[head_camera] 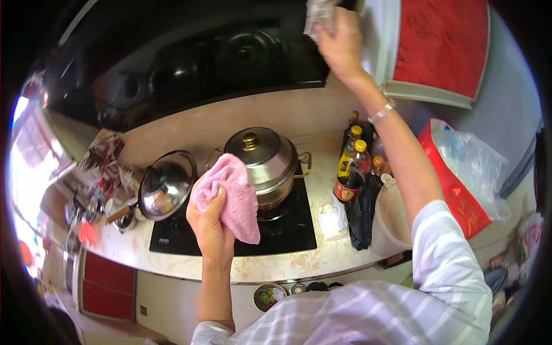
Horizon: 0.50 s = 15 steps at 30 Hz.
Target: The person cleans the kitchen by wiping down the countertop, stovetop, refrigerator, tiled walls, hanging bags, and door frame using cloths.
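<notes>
A folded pink terry cloth is gripped in my left hand, its thumb pressed on top, in front of the stove. My right hand is raised high at the right end of the glossy black range hood, closed around a whitish crumpled cloth; whether the cloth touches the hood cannot be told. Behind the pink cloth, a lidded steel pot with brass-coloured handles stands on the black glass cooktop. A glass lid leans at the cooktop's left side.
Sauce bottles, a black plastic bag and a white bucket crowd the counter's right side. A red bag lies beyond. Above it hangs a red-fronted cabinet. Pans and utensils fill the left end. A bowl of chopped food sits below the counter's edge.
</notes>
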Motion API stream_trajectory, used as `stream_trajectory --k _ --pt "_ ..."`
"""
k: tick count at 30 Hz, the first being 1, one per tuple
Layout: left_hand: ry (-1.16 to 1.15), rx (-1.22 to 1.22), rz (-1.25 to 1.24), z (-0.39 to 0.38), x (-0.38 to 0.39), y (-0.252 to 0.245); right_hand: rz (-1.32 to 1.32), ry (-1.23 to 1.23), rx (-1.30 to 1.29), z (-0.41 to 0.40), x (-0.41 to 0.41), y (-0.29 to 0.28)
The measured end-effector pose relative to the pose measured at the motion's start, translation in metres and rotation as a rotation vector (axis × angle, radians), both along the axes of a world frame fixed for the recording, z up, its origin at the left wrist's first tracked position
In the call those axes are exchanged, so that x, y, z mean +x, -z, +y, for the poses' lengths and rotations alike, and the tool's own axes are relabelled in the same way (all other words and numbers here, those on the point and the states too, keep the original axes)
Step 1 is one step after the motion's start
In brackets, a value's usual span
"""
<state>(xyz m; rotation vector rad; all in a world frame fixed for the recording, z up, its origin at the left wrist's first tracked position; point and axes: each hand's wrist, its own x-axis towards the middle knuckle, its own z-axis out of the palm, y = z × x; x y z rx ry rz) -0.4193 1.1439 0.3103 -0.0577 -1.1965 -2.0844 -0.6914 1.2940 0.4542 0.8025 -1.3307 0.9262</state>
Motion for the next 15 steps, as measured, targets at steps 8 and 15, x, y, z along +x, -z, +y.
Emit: stream_trajectory --k 8,15 --pt "0.088 0.011 -0.014 -0.010 -0.001 0.017 -0.665 -0.304 0.070 -0.065 -0.047 0.080" --pt "0.137 0.031 -0.037 0.008 -0.008 0.030 -0.750 -0.961 -0.265 0.012 0.020 0.087"
